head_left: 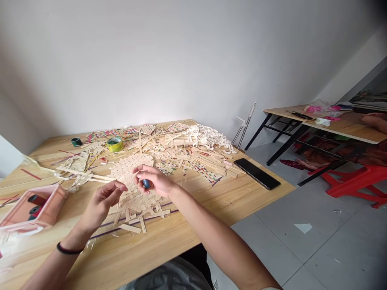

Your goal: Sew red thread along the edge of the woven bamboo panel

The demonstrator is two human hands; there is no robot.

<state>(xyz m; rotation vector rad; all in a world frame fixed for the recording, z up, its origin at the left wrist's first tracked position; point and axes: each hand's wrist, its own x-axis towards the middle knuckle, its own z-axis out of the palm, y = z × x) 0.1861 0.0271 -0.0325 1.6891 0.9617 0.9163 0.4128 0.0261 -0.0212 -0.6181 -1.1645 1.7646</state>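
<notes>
Some spools [38, 199] inside pink bin [56, 203] | right hand [155, 180] gripping blue cylinder [146, 183] | left hand [102, 198] pinched closed, contents unclear

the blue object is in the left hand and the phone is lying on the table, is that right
One part is wrong: the head view shows the blue object in the right hand, not the left hand. The phone is lying on the table.
</notes>
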